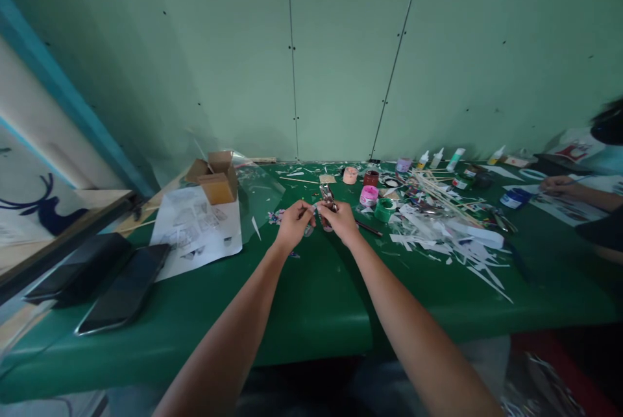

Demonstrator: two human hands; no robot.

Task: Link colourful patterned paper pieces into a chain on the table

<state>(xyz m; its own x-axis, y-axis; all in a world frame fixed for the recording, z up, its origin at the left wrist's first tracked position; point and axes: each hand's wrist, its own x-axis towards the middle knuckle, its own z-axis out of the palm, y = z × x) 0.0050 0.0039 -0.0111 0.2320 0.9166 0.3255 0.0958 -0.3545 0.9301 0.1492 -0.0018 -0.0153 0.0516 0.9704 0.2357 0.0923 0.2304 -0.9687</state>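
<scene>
Metal tool [326, 192] well inside table edge [311, 351]

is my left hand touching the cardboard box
Apart: the head view shows clear plastic and green table between your left hand and the cardboard box.

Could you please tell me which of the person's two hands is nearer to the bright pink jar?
Right. The right hand is just left of the bright pink jar and slightly in front of it; the left hand is farther left.
</scene>
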